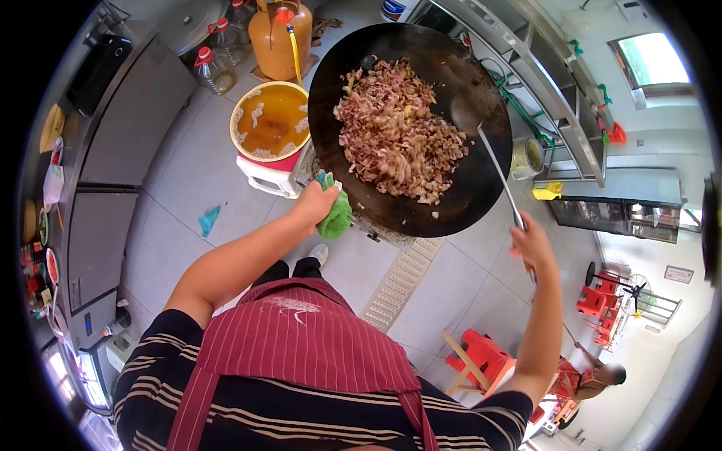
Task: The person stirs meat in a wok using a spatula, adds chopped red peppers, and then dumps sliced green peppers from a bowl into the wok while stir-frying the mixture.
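A large black wok (412,217) holds a heap of chopped, browned and pinkish meat (395,135), and part of the heap looks blurred. My left hand (316,204) grips a green cloth (337,217) at the near left of the wok's rim; whether it also holds a handle is hidden. My right hand (531,242) is closed around the long metal handle of a wok ladle or spatula (499,166). The tool's head rests in or just above the right part of the wok, to the right of the meat.
Left of the wok stands a bucket of amber oily liquid (271,124), with an orange gas cylinder (280,39) and plastic bottles (214,70) behind. Steel shelving (541,73) runs at upper right. Red stools (485,358) and a seated person (581,377) are at lower right.
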Action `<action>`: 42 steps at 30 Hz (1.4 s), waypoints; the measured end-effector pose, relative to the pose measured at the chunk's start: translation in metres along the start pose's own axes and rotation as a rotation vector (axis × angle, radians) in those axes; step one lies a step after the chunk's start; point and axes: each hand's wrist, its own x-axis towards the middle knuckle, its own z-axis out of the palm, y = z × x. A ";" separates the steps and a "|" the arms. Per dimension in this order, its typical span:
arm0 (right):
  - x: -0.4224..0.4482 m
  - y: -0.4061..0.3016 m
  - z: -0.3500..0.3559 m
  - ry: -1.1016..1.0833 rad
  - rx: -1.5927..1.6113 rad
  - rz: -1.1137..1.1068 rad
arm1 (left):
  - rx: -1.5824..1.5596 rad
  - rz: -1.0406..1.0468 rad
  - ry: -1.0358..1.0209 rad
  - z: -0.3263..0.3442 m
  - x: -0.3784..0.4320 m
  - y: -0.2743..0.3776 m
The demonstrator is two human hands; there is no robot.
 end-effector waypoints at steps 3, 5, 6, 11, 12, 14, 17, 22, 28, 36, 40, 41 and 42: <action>0.062 -0.019 0.022 0.154 -0.074 -0.109 | -0.022 0.030 0.018 0.003 -0.004 0.005; 0.083 -0.052 0.046 0.005 0.067 -0.099 | -0.027 0.027 0.012 0.003 -0.008 0.008; 0.073 -0.086 0.063 0.061 -0.044 -0.122 | -0.042 0.022 0.007 0.001 -0.008 0.009; 0.023 -0.107 0.128 0.026 -0.600 -0.348 | -0.023 0.044 -0.019 -0.004 0.014 -0.008; -0.002 -0.096 0.126 0.025 -0.650 -0.344 | -0.051 0.041 -0.026 -0.002 0.014 -0.010; -0.047 -0.081 0.115 -0.004 -0.723 -0.275 | -0.118 -0.006 -0.041 0.001 0.016 -0.009; -0.120 -0.047 0.100 0.032 -0.804 -0.186 | -0.083 0.077 -0.009 0.000 0.034 -0.025; -0.201 -0.044 0.070 0.168 -0.849 -0.118 | -0.150 0.019 -0.083 0.002 0.017 -0.007; -0.253 -0.044 0.102 -0.082 -0.383 0.043 | -0.124 -0.043 -0.141 0.006 0.022 -0.010; -0.044 -0.020 0.184 0.278 -0.479 -0.084 | -0.035 -0.035 -0.150 0.013 0.016 -0.015; 0.028 -0.066 0.185 0.227 -0.260 -0.082 | 0.034 -0.065 -0.122 0.012 0.007 -0.007; 0.043 -0.070 0.190 0.227 -0.203 -0.104 | 0.042 -0.062 -0.127 0.014 0.008 -0.008; 0.050 -0.077 0.193 0.225 -0.148 -0.130 | 0.027 -0.055 -0.118 0.014 0.010 -0.010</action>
